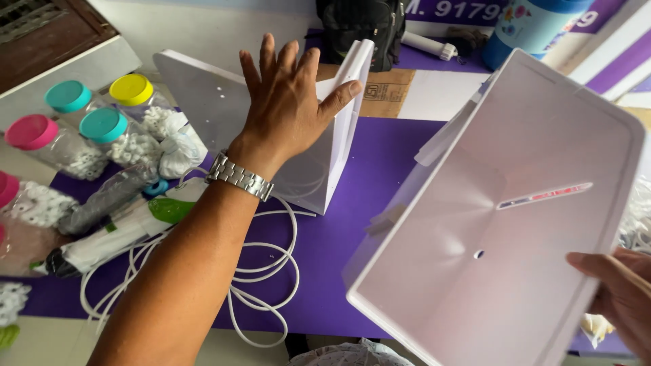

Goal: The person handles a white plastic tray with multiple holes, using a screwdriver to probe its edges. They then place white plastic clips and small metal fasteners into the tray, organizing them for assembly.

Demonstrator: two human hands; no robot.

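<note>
Hands work on two white plastic parts over a purple table (352, 251). Left hand (288, 102) lies flat and open against the white panel (203, 102), which stands on edge, tilted; fingers spread, thumb hooked over the panel's thick front edge. It steadies the part and clamps nothing. Right hand (620, 291), low at the frame's right edge, pinches the rim of the large white housing (475, 224) between thumb and fingers; housing is tilted up, hollow side toward the camera, a small hole near its middle.

Step in hand, by my reading: both shell parts are held separately, being lined up with one another; they are apart, not touching.

Next move would call for keeping the panel upright while the housing swings, since only one edge of the panel bears on the table.

Edges and room: coiled white tubing (264, 285) lies just beside the panel's foot. Jars with coloured lids (102, 129) and a tied plastic bag (180, 152) crowd the left. Open purple surface lies between panel and housing. A black bag (359, 27) stands behind, well apart.
</note>
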